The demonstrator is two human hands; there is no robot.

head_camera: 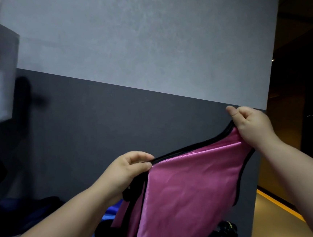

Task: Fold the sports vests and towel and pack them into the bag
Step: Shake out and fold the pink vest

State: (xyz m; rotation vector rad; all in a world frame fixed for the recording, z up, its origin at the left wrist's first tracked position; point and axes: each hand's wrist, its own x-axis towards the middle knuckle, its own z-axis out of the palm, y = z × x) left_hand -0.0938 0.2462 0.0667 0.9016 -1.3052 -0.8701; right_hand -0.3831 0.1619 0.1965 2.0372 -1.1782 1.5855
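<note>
Caller: Vest [183,187] up in the air! Left hand [129,165] pinches its black edge [187,149] low, right hand [250,122] pinches the top corner.
Spotter: Wall [139,41] behind it, open room to its left, blue cloth [109,212] beneath.

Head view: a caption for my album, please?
Left hand and right hand hold a pink vest up by its black-trimmed edge.

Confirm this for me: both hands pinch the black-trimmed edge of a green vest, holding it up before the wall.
Wrong colour: the head view shows the vest is pink, not green. The rest stands: the left hand and the right hand both pinch its black-trimmed edge, holding it up before the wall.
</note>
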